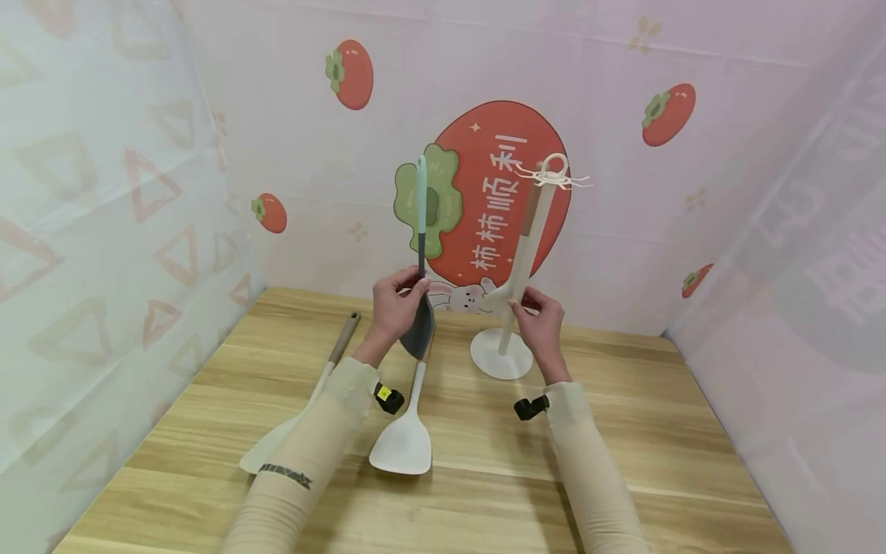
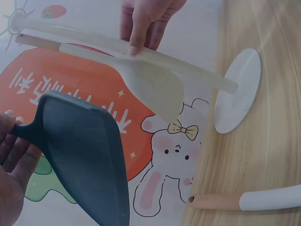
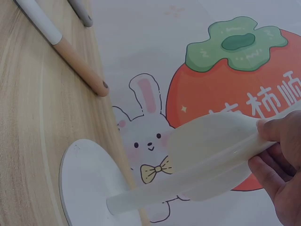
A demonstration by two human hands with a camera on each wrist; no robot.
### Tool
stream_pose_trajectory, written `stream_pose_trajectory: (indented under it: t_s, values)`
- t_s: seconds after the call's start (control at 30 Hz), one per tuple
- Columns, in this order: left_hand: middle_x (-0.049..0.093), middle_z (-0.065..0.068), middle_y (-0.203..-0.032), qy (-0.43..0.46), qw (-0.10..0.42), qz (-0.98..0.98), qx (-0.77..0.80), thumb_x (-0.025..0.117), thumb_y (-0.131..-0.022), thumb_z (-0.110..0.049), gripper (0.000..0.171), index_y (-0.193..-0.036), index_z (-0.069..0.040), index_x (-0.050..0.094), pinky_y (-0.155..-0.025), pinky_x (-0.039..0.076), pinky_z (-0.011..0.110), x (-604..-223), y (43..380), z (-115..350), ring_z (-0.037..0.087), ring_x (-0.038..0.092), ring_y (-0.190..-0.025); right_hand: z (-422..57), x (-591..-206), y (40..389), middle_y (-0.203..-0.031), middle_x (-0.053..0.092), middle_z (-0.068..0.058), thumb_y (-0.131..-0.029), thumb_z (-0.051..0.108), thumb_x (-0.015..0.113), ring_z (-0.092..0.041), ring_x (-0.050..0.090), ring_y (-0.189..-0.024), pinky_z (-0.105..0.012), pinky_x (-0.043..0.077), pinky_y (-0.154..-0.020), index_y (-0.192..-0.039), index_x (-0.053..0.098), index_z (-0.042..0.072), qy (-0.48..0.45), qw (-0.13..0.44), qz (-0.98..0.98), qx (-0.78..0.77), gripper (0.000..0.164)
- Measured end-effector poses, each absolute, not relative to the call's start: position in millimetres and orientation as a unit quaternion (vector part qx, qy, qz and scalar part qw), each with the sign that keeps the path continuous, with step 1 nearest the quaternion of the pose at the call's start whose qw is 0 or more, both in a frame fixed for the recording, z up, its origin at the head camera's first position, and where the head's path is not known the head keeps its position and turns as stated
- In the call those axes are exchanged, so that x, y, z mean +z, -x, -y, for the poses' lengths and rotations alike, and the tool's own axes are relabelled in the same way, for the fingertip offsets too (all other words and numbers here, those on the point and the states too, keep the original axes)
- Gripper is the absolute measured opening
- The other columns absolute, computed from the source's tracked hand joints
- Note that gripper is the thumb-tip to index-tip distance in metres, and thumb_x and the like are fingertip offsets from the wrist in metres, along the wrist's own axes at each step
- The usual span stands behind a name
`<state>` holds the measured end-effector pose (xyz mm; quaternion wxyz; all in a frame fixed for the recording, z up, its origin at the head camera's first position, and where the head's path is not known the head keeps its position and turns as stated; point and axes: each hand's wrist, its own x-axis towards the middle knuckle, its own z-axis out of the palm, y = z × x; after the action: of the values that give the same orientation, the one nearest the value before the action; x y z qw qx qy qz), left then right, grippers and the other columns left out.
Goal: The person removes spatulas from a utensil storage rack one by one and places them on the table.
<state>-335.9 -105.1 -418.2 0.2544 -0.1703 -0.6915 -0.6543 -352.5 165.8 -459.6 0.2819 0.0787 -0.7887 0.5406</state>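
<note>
My left hand [image 1: 398,306] pinches a dark grey turner [image 1: 418,329] by its neck. Its mint handle points upward and the blade hangs down, seen broadside in the left wrist view. With thumb and fingers, my right hand [image 1: 542,322] grips the pole of a white utensil stand [image 1: 533,246], just above its round base [image 1: 484,360]. On the stand hangs a white spatula [image 2: 146,82] with a brown handle, lying along the pole close to my right fingers. Thin curved hooks [image 1: 554,179] and a ring top the leaning pole.
A white turner [image 1: 401,446] with a brown handle lies on the wooden table [image 1: 484,492] between my arms. Left of it is another pale utensil [image 1: 342,338] with a grey-brown handle, partly behind my left sleeve. A printed cloth backdrop [image 1: 298,100] stands along the table's far edge.
</note>
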Motion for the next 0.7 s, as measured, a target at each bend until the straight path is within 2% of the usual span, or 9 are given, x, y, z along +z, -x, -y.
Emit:
stream_pose_trajectory:
  t_s: [0.13, 0.23, 0.5, 0.7]
  values:
    - [0.073, 0.025, -0.096, 0.159, 0.257, 0.69, -0.658, 0.071, -0.094, -0.002, 0.015, -0.107, 0.005, 0.075, -0.073, 0.056, 0.015, -417, 334, 111, 0.013, 0.067, -0.082, -166, -460, 352, -0.104, 0.073, -0.022, -0.091, 0.004, 0.075, -0.033, 0.071, -0.097, -0.034, 0.06, -0.084, -0.117, 0.072, -0.004, -0.079, 0.28, 0.788, 0.543, 0.028]
    - [0.072, 0.023, -0.093, 0.146, 0.26, 0.691, -0.658, 0.071, -0.094, -0.002, 0.013, -0.104, 0.005, 0.075, -0.072, 0.056, 0.016, -416, 332, 115, 0.007, 0.065, -0.078, -166, -460, 352, -0.104, 0.072, -0.022, -0.091, 0.005, 0.075, -0.033, 0.07, -0.097, -0.035, 0.06, -0.084, -0.117, 0.073, -0.004, -0.077, 0.277, 0.788, 0.544, 0.027]
    - [0.071, 0.026, -0.094, 0.137, 0.264, 0.694, -0.656, 0.07, -0.094, -0.001, 0.013, -0.104, 0.007, 0.073, -0.07, 0.056, 0.015, -415, 330, 126, 0.006, 0.066, -0.076, -167, -459, 351, -0.105, 0.072, -0.022, -0.091, 0.005, 0.075, -0.033, 0.07, -0.098, -0.035, 0.06, -0.084, -0.118, 0.072, -0.003, -0.078, 0.281, 0.788, 0.542, 0.028]
    - [0.067, 0.034, -0.1, 0.13, 0.254, 0.692, -0.664, 0.064, -0.095, 0.005, 0.019, -0.111, 0.015, 0.067, -0.071, 0.057, 0.016, -413, 325, 135, 0.009, 0.066, -0.077, -167, -460, 352, -0.105, 0.072, -0.021, -0.091, 0.005, 0.074, -0.032, 0.07, -0.098, -0.034, 0.06, -0.084, -0.118, 0.072, -0.003, -0.078, 0.277, 0.791, 0.54, 0.028]
